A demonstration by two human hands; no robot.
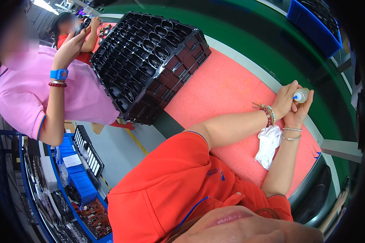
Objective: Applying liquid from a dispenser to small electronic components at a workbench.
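My right hand (298, 115) is closed round a small clear bottle (304, 94) with a white neck and a blue tip. The bottle lies on its side, its tip turned toward my left hand (285, 99). Beaded bracelets circle my left wrist, and its fingers are bent close beside the tip; whatever they pinch is too small or hidden. Both hands are together above the far edge of the pink-covered table (223, 91). Beneath my wrists a crumpled white cloth (267, 146) rests on the table.
A tall stack of black trays (166, 83) with many cup-shaped pockets stands on the table to the left. A co-worker in a pink shirt (77, 93) is beside it, another person beyond. Blue bins (83, 184) fill a rack at lower left; a blue crate (312, 26) is at upper right.
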